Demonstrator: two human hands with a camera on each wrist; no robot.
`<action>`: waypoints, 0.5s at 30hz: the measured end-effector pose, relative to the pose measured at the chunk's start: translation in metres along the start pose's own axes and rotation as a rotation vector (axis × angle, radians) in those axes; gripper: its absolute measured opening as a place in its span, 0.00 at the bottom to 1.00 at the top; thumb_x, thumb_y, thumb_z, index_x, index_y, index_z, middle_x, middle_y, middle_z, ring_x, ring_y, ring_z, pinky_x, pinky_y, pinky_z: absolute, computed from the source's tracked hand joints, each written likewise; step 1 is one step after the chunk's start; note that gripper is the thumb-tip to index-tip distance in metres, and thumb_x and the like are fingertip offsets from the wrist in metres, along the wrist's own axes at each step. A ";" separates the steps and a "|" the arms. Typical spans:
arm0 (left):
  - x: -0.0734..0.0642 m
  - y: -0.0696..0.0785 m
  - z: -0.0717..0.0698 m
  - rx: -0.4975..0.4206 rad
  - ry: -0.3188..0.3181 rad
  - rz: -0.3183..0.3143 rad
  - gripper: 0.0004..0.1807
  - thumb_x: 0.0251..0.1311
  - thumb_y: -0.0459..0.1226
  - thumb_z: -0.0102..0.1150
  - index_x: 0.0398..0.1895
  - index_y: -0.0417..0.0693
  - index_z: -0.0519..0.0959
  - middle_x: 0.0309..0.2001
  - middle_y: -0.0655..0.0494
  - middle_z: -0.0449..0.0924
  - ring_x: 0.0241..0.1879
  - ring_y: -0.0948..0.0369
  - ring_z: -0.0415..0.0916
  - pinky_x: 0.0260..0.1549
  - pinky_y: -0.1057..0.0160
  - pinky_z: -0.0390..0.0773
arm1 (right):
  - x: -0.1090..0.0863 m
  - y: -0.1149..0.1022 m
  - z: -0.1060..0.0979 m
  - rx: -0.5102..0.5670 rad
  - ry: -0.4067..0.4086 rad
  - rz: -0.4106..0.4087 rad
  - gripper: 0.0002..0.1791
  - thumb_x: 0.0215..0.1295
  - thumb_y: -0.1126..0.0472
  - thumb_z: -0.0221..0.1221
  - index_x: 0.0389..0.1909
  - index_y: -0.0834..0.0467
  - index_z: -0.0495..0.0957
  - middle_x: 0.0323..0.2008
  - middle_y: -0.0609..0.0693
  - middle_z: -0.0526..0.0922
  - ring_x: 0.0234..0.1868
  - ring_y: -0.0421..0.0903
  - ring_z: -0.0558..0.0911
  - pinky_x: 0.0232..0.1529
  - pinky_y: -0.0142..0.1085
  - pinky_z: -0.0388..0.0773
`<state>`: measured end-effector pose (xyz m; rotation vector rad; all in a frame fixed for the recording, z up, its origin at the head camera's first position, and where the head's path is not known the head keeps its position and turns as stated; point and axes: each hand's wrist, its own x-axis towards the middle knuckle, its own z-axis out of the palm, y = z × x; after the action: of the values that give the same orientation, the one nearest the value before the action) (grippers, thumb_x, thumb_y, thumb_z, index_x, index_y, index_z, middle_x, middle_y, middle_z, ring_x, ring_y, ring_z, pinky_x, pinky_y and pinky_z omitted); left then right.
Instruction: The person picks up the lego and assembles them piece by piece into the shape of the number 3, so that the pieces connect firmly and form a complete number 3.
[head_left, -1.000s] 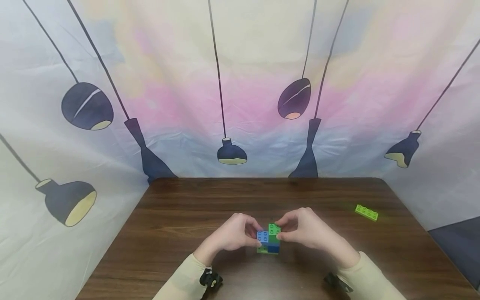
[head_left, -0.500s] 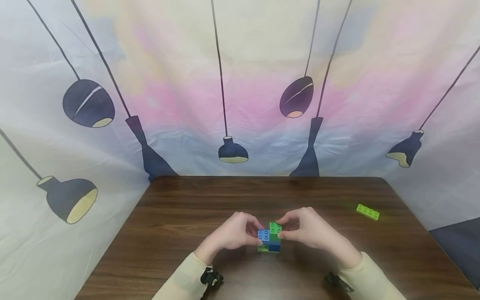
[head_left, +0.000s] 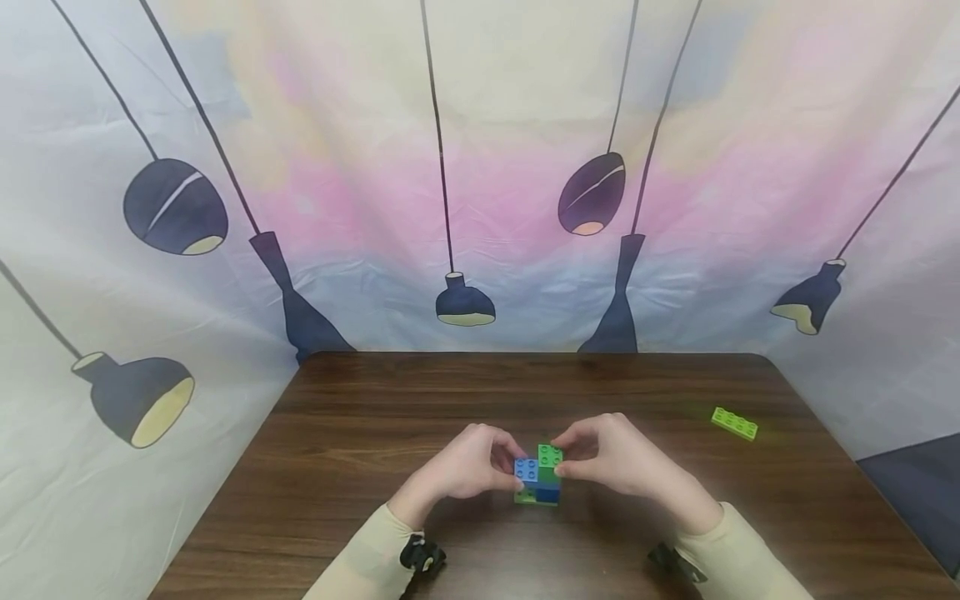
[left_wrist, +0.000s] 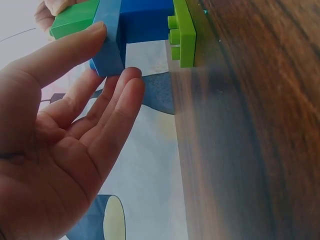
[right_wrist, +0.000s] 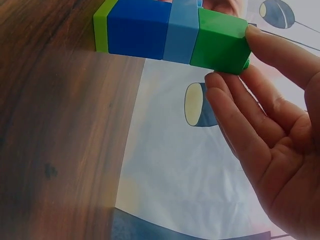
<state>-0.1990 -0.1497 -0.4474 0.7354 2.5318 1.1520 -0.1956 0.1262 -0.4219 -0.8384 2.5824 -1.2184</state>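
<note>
because it looks like hard moulded plastic, the brick stack between the two hands should be light, stiff and slow to break, though its smooth sides may slip a little under dry fingertips. it appears to stand upright on the tabletop (head_left: pixel 375 400): a lime base (left_wrist: pixel 187 35) at the bottom, a dark blue brick (right_wrist: pixel 137 27) over the half nearer the right hand, a light blue brick (head_left: pixel 527 470) across that, and a green brick (head_left: pixel 550 462) on top. the left hand (head_left: pixel 474 462) pinches the light blue brick at its overhanging end, thumb in front; the right hand (head_left: pixel 618 457) pinches the green brick, thumb in front too. with open space under the overhang, a hard push there could tip or unclip the stack, so pressure seems safer above the dark blue brick. to carry the whole thing, i would judge the dark blue brick or the base a surer hold than the top. a loose lime plate (head_left: pixel 734 423), well apart beyond the right hand, is flat and best taken by its long edges
</note>
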 end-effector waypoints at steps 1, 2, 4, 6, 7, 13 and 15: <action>0.000 0.000 0.000 0.000 0.000 0.000 0.14 0.55 0.35 0.83 0.44 0.48 0.89 0.34 0.66 0.85 0.34 0.68 0.82 0.35 0.65 0.83 | 0.000 0.000 0.000 0.005 -0.001 0.002 0.14 0.60 0.57 0.79 0.45 0.54 0.90 0.42 0.43 0.91 0.40 0.39 0.90 0.41 0.35 0.86; 0.001 0.000 0.000 0.000 0.000 0.001 0.14 0.55 0.35 0.83 0.44 0.48 0.89 0.34 0.66 0.85 0.34 0.68 0.82 0.35 0.65 0.83 | 0.000 0.001 0.000 0.008 -0.001 0.004 0.14 0.60 0.58 0.79 0.46 0.54 0.90 0.41 0.43 0.91 0.40 0.39 0.90 0.41 0.34 0.86; 0.001 0.001 0.000 0.002 0.000 0.003 0.14 0.55 0.36 0.83 0.44 0.48 0.89 0.34 0.66 0.85 0.34 0.68 0.83 0.35 0.65 0.83 | 0.000 0.001 0.000 0.012 0.000 0.007 0.15 0.60 0.58 0.79 0.46 0.54 0.89 0.41 0.43 0.91 0.40 0.39 0.89 0.41 0.34 0.86; 0.001 0.001 0.000 0.004 0.000 0.003 0.14 0.56 0.36 0.82 0.45 0.48 0.89 0.34 0.66 0.85 0.34 0.68 0.83 0.35 0.65 0.83 | -0.001 0.001 0.000 0.010 0.004 0.005 0.15 0.60 0.58 0.79 0.46 0.55 0.89 0.40 0.43 0.90 0.40 0.39 0.89 0.41 0.33 0.86; 0.001 0.001 0.000 0.004 -0.001 0.004 0.14 0.55 0.36 0.82 0.45 0.47 0.89 0.34 0.65 0.85 0.34 0.67 0.83 0.35 0.65 0.83 | -0.001 0.001 0.000 0.010 0.004 0.004 0.15 0.60 0.58 0.79 0.46 0.55 0.89 0.40 0.43 0.90 0.40 0.39 0.89 0.41 0.33 0.86; 0.000 0.000 0.000 0.016 0.003 -0.003 0.15 0.55 0.36 0.83 0.44 0.47 0.89 0.33 0.64 0.86 0.33 0.68 0.82 0.35 0.65 0.82 | -0.001 0.000 0.002 0.030 -0.014 0.000 0.16 0.62 0.57 0.78 0.48 0.56 0.88 0.41 0.43 0.90 0.41 0.39 0.90 0.42 0.34 0.86; 0.000 0.000 0.000 0.014 0.003 0.006 0.15 0.55 0.36 0.83 0.44 0.47 0.89 0.33 0.64 0.86 0.33 0.68 0.82 0.35 0.65 0.83 | -0.001 0.002 0.001 0.037 -0.015 0.004 0.16 0.62 0.57 0.78 0.48 0.55 0.88 0.41 0.43 0.91 0.41 0.40 0.90 0.42 0.35 0.86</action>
<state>-0.1993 -0.1494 -0.4474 0.7454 2.5439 1.1395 -0.1953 0.1270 -0.4239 -0.8320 2.5402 -1.2506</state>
